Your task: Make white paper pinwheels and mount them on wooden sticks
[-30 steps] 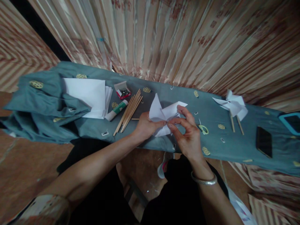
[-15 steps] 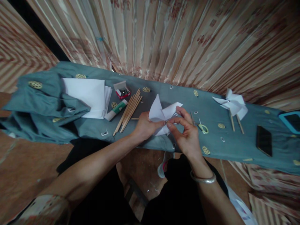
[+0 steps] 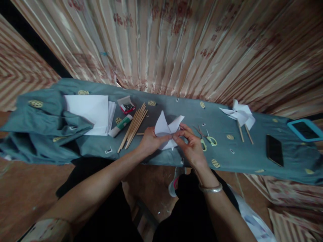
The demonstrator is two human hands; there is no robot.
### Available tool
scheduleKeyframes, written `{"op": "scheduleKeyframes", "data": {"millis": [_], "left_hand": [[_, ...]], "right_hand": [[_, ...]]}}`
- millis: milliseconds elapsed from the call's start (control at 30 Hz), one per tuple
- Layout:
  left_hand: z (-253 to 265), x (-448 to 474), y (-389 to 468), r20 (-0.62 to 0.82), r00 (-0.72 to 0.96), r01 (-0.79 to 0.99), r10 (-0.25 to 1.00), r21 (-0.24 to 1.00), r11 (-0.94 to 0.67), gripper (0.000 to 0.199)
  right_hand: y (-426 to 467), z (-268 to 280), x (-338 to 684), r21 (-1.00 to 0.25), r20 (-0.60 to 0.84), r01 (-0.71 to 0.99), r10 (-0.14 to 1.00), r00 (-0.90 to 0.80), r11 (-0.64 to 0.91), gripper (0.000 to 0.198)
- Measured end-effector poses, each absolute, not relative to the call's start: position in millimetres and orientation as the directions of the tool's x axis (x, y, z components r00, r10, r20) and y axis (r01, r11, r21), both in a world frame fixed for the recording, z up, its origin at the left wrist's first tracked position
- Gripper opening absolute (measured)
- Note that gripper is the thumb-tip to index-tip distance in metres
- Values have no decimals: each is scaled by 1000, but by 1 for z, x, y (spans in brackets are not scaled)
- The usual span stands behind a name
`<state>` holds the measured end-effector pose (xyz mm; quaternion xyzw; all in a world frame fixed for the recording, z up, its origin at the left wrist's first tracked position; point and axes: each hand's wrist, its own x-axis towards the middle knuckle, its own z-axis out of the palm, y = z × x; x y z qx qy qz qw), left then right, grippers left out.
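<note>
A white paper pinwheel (image 3: 163, 126) with curled blades is held over the front middle of the cloth-covered bench. My left hand (image 3: 151, 141) grips its left side, the thumb pressed toward the centre. The fingers of my right hand (image 3: 189, 143) pinch at the pinwheel's middle from the right; whatever small thing may be between them is too small to make out. One wooden stick (image 3: 140, 134) pokes out to the left of my left hand, its other end hidden. Scissors with green handles (image 3: 211, 140) lie just right of my right hand.
To the left are a stack of white paper (image 3: 87, 112), a red box of pins (image 3: 127, 106), a green-and-white tube (image 3: 121, 125) and several wooden sticks (image 3: 135, 126). Rightward lie finished-looking pinwheels (image 3: 242, 114), a black phone (image 3: 274, 150) and a blue-framed device (image 3: 305, 129). A pleated curtain (image 3: 156, 47) hangs behind.
My right fingers have drawn in closer around the pinwheel's centre, and its right blade stands more upright. More of the scissors shows. The whole view has shifted slightly.
</note>
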<state>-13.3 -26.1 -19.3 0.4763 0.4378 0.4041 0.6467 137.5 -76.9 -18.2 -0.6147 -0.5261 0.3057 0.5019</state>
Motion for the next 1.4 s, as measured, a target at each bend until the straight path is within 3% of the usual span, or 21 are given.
{"op": "scheduleKeyframes", "data": {"millis": [333,533,633,900,1400], "left_hand": [[-27,-14,-25,-190,261,-147,947,961,233,26],[-21,-16,-24,-229,259,-156,938,949,275,24],[-18,-17,-24,-239,269,-175,933,940,292,26],[-18,-17,-26,-250,311,-174,917,933,314,30],[-22,-16,-27,-280,320,-178,905,920,348,35]], "right_hand": [[-76,-22,134,-936,173,346,936,306,60,14],[-72,-23,133,-958,146,286,917,370,37,53],[-71,-20,134,-980,122,191,938,325,62,58],[-74,-3,137,-991,-127,1,944,303,-134,83],[-73,0,139,-981,-192,-37,946,262,-188,76]]}}
